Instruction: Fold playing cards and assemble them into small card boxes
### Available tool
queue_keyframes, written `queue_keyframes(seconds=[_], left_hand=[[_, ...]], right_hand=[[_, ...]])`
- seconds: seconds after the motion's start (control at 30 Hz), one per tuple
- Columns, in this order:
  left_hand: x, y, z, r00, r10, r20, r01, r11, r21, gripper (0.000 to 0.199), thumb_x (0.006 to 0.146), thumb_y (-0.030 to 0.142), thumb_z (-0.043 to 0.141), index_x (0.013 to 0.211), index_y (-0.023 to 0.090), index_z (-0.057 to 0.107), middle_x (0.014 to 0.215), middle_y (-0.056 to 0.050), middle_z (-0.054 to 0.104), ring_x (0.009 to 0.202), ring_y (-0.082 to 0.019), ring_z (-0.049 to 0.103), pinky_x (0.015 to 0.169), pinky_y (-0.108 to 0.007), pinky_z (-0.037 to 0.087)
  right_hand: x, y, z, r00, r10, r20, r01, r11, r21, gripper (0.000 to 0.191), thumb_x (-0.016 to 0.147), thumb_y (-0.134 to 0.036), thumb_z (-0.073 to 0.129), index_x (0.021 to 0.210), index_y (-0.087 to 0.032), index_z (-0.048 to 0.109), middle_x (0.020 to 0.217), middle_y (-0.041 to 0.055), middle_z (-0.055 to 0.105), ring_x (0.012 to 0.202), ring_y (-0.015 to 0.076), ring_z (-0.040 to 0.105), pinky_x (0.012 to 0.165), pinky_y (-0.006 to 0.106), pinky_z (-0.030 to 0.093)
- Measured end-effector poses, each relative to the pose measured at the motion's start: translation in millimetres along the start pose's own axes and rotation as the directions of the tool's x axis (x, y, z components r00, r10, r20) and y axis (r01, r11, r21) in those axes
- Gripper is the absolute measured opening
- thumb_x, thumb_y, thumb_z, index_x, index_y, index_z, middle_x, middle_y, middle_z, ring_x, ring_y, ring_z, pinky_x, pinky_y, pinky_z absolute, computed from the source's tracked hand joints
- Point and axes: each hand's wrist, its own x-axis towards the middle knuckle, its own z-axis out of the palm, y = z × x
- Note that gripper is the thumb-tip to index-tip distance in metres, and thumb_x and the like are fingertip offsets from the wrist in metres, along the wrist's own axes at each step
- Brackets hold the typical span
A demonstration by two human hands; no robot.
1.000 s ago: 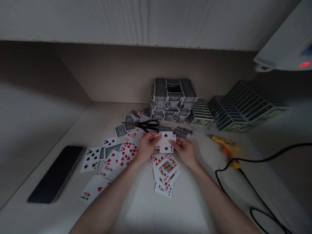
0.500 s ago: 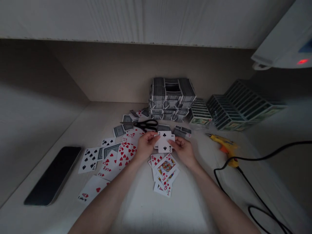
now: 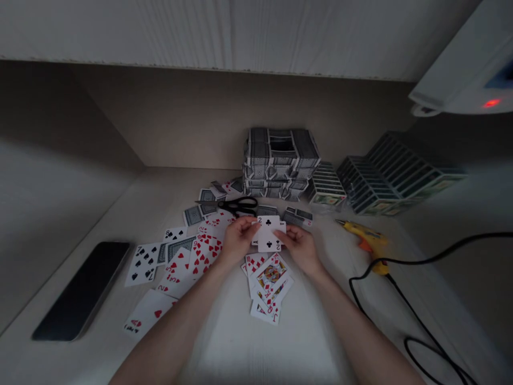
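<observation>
Between both hands is a two of clubs playing card (image 3: 268, 235), upright and facing me, laid crosswise over an ace card (image 3: 282, 225) whose two ends stick out at its sides. My left hand (image 3: 237, 238) pinches the left edges, thumb in front. On the opposite side my right hand (image 3: 300, 243) pinches the right edges, its thumb over the two. Just below, a small pile of red-suit cards, topped by a king of diamonds (image 3: 271, 272), lies face up. Behind the left fingers sit black-handled scissors (image 3: 240, 205).
A structure of folded cards (image 3: 280, 160) stands at the back, beside stacked card boxes (image 3: 396, 176). A yellow glue gun (image 3: 371, 243) with a black cord (image 3: 425, 261) lies right. Loose cards (image 3: 204, 254) spread left, near a phone (image 3: 84, 291).
The whole view has shifted slightly, so things sit a little further left. Both hands keep the same pinch on the two crossed cards.
</observation>
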Motion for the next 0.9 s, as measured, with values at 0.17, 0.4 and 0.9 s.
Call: queue_keyframes(seconds=[0.17,0.4,0.9], left_hand=[[-1.1,2.0,2.1,1.000,-0.017,0.000,0.017,1.000,-0.027,0.024,0.063,0.033,0.068,0.078,0.015,0.060,0.070,-0.001,0.066,0.061,-0.012,0.058,0.059,-0.023,0.046],[0.0,7.0,-3.0,0.993,-0.110,0.034,0.113,0.987,-0.112,0.030,0.059,0.034,0.073,0.080,0.014,0.064,0.074,-0.003,0.068,0.064,-0.013,0.059,0.059,-0.024,0.048],[-4.7,7.0,-6.7,0.871,-0.241,0.429,0.368,0.898,-0.243,0.043,0.061,0.034,0.074,0.097,0.013,0.065,0.092,-0.011,0.068,0.078,-0.019,0.064,0.072,-0.032,0.051]], right_hand=[[-0.7,-2.4,-0.2,1.000,0.015,0.010,-0.015,1.000,0.024,0.031,0.060,-0.043,0.072,0.078,-0.018,0.066,0.073,0.0041,0.071,0.059,0.0172,0.063,0.056,0.029,0.051],[0.5,-2.5,-1.2,1.000,0.011,-0.011,-0.011,1.000,0.012,0.033,0.058,-0.044,0.072,0.076,-0.017,0.066,0.073,0.0048,0.071,0.060,0.0182,0.064,0.058,0.031,0.051],[1.1,4.5,-2.4,0.995,-0.087,-0.046,0.085,0.996,-0.034,0.030,0.062,-0.046,0.070,0.070,-0.019,0.058,0.067,0.0026,0.068,0.055,0.0156,0.059,0.053,0.028,0.048]])
